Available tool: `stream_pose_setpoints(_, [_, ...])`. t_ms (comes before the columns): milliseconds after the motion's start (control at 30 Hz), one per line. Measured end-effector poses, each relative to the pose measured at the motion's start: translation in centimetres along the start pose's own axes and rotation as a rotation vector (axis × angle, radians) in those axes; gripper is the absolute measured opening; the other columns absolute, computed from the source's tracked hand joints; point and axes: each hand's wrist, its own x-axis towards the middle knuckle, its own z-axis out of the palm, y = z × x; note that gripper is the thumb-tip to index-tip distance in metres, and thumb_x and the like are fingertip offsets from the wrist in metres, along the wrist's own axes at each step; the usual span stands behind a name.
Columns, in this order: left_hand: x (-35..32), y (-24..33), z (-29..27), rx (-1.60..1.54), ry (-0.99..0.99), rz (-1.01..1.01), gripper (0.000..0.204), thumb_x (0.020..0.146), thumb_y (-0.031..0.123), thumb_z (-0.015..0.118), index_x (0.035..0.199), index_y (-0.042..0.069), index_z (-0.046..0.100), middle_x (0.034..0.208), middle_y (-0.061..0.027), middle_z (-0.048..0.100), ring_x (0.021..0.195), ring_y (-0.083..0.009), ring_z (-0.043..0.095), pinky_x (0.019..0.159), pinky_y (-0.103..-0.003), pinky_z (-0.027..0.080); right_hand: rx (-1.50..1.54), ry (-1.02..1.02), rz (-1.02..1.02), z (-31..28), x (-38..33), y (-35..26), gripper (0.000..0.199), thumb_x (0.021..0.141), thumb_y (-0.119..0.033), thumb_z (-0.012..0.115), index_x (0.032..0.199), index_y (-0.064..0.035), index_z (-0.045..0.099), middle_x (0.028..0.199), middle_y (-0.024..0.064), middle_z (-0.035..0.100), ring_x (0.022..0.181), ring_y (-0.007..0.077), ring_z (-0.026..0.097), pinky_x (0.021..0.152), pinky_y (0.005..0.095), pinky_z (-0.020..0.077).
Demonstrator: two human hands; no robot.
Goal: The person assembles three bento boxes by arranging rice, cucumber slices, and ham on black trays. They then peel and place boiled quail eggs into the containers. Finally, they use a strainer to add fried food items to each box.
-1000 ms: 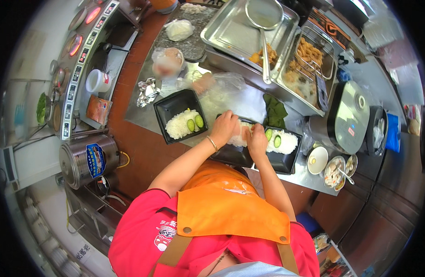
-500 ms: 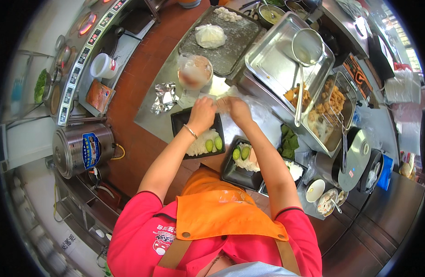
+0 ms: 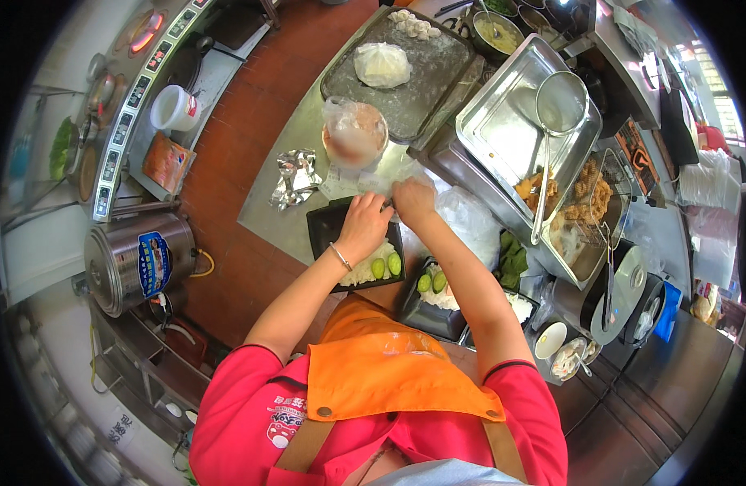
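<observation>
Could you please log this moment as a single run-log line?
left hand: over black box with rice and cucumber slices; right hand: beside left hand; held: cannot tell; nearby: foil, plastic bag

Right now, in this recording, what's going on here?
The person's left hand and right hand are close together near the far edge of a black box; whether they hold something small can't be made out. Rice and cucumber slices lie in that box. Another black box, also with rice and cucumber, sits to the right, partly hidden by the right forearm. Crumpled foil lies further left.
</observation>
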Motion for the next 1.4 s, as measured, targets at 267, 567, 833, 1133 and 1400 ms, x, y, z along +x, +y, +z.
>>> stream_pose_setpoints(267, [-0.4,0.5,1.5,-0.165,-0.096,-0.039,0.012,0.076,0.006,0.062,0.087,0.005,0.066,0.097,-0.0079,0.058,0.096,-0.0258,0.053,0.083,-0.037,0.043,-0.098,0.142,-0.004,0.6,-4.3,1.3,0.017,0.078,-0.012,0.062,0.095,-0.009,0.06,0.093,0.0111,0.059,0.088,0.0254,0.062,0.065,0.0335,0.052])
stream_pose_setpoints(567, [0.0,1.3,1.7,-0.133,-0.144,-0.03,0.011,0.079,0.006,0.061,0.088,0.005,0.065,0.097,-0.0091,0.058,0.093,-0.0275,0.053,0.083,-0.039,0.044,-0.277,0.133,-0.049,1.6,-6.0,2.2,0.015,0.078,-0.013,0.06,0.092,-0.0088,0.06,0.089,0.0084,0.06,0.086,0.0231,0.061,0.062,0.0318,0.0514])
stream_pose_setpoints(833, [1.6,5.5,-1.9,-0.893,0.192,-0.303,0.043,0.083,0.003,0.062,0.124,-0.001,0.05,0.118,-0.0157,0.054,0.112,-0.0295,0.055,0.097,-0.038,0.045,0.798,0.332,0.251,-5.8,-11.2,4.5,0.02,0.08,-0.015,0.073,0.092,-0.0039,0.061,0.081,0.004,0.064,0.069,0.0134,0.062,0.054,0.0286,0.047])
stream_pose_setpoints(1133, [0.1,12.4,1.9,-2.068,-1.014,-0.457,0.044,0.103,0.023,0.043,0.14,0.002,0.035,0.13,-0.0097,0.052,0.119,-0.0231,0.055,0.106,-0.042,0.043,1.003,0.42,0.281,-8.0,-24.4,5.3,0.027,0.08,-0.003,0.07,0.107,-0.0054,0.067,0.1,0.0086,0.058,0.074,0.0182,0.059,0.066,0.0291,0.0507])
stream_pose_setpoints(1400, [-3.3,22.1,6.0,-1.856,-0.953,-0.565,0.041,0.096,0.019,0.058,0.131,0.002,0.044,0.124,-0.0044,0.054,0.112,-0.0152,0.057,0.101,-0.037,0.048,0.7,0.563,0.461,-4.0,-34.8,7.5,0.023,0.078,-0.008,0.071,0.1,-0.0052,0.062,0.094,0.0106,0.059,0.077,0.0253,0.059,0.066,0.0333,0.0498])
